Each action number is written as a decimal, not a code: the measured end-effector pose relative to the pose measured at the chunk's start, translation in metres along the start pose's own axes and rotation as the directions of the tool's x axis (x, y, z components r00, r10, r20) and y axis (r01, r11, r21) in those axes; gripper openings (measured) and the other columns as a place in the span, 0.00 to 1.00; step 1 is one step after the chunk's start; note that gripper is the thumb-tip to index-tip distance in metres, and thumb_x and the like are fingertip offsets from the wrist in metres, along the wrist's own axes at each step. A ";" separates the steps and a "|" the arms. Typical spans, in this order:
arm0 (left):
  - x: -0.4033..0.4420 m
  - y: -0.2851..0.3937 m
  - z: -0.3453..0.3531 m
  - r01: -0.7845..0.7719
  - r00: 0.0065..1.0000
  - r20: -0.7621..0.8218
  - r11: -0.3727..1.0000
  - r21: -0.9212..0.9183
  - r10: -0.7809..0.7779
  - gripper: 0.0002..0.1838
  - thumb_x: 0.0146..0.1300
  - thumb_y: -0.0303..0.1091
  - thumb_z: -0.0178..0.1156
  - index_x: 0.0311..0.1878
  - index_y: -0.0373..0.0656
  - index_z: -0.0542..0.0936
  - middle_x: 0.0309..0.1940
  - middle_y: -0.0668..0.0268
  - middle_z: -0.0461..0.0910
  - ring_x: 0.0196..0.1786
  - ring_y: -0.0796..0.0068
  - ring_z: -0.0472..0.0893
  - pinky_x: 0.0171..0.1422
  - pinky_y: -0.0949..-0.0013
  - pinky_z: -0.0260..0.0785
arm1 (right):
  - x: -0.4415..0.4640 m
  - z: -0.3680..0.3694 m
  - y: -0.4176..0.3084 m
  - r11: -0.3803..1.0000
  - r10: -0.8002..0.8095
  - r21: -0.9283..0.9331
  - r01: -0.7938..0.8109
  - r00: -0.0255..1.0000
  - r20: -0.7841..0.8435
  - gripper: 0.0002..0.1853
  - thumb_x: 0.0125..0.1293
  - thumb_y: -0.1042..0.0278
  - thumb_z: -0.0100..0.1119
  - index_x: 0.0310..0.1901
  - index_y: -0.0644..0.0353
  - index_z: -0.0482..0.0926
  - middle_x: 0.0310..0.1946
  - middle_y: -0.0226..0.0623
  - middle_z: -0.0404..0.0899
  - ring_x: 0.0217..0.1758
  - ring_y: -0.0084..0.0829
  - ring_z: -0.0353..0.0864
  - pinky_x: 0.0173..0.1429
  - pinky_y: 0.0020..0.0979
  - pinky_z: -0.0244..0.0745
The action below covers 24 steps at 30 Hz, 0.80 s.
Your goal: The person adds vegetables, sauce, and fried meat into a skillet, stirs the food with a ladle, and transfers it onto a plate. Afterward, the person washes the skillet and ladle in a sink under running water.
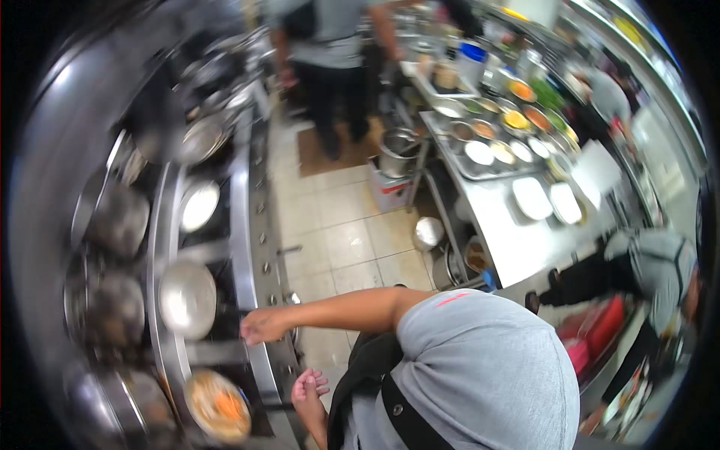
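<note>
My right hand point(264, 326) reaches over the front edge of the stove point(240, 225), its fingers drawn together beside the dark handle of a wide metal pan point(187, 300). What the fingers hold, if anything, is hidden. Closer to my body, my left hand point(310, 386) is raised with its fingers loosely curled and apart, nothing seen in it. A pan with orange and pale food point(217, 405) sits on the stove beyond the left hand. Another pale pan point(199, 206) rests farther along.
Large pots point(116, 307) line the back of the stove. Across the tiled aisle point(345, 240), a steel counter point(517, 247) carries bowls of food and white dishes point(532, 199). A person in dark trousers point(330, 60) stands in the aisle; another person point(652, 262) is at right.
</note>
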State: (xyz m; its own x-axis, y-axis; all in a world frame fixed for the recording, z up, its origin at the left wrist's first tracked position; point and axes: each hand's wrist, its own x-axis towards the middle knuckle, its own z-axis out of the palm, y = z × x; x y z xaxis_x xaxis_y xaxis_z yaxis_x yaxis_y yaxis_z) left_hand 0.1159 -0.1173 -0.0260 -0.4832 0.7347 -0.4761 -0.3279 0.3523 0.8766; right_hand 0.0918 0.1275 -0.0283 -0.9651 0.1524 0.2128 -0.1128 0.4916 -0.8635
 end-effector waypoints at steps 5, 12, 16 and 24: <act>0.088 0.059 0.075 -0.057 0.964 0.264 0.971 0.231 -0.007 0.16 0.68 0.34 0.58 0.52 0.32 0.75 0.38 0.60 0.83 0.33 0.78 0.80 0.34 0.77 0.74 | -0.233 -0.265 -0.026 0.901 0.235 -0.153 -0.405 0.754 -0.614 0.20 0.63 0.52 0.61 0.49 0.58 0.79 0.43 0.38 0.82 0.46 0.34 0.81 0.52 0.36 0.75; 0.240 0.135 0.275 -0.268 0.845 0.535 0.881 0.389 0.021 0.16 0.68 0.37 0.58 0.52 0.34 0.76 0.38 0.60 0.83 0.33 0.77 0.81 0.32 0.75 0.75 | -0.591 -0.580 -0.100 0.538 0.254 0.295 -0.790 -0.182 -0.950 0.16 0.64 0.55 0.60 0.43 0.61 0.82 0.34 0.34 0.82 0.32 0.25 0.83 0.38 0.30 0.80; 0.309 0.144 0.408 -0.127 0.836 0.504 0.818 0.561 -0.216 0.15 0.69 0.34 0.57 0.52 0.35 0.76 0.39 0.60 0.83 0.34 0.77 0.81 0.33 0.76 0.74 | -0.746 -0.701 -0.048 0.270 0.169 0.760 -0.591 -0.748 -0.642 0.13 0.64 0.62 0.58 0.37 0.64 0.83 0.28 0.37 0.83 0.22 0.30 0.83 0.29 0.31 0.80; 0.364 0.151 0.519 -0.192 0.800 0.499 0.647 0.738 -0.332 0.16 0.68 0.40 0.55 0.47 0.35 0.78 0.37 0.57 0.83 0.35 0.71 0.82 0.33 0.72 0.74 | -0.871 -0.777 0.118 0.355 0.265 0.881 -0.314 -0.870 -0.417 0.11 0.60 0.71 0.56 0.41 0.67 0.82 0.30 0.48 0.84 0.29 0.37 0.86 0.29 0.36 0.81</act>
State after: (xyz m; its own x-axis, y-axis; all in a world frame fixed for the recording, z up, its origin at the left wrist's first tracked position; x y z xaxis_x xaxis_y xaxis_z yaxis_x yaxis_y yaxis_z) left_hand 0.3118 0.5041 -0.0297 0.1278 0.7602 -0.6369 0.4792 0.5149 0.7108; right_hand 1.1031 0.7185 0.0400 0.9080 0.3546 -0.2231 0.0549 -0.6286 -0.7758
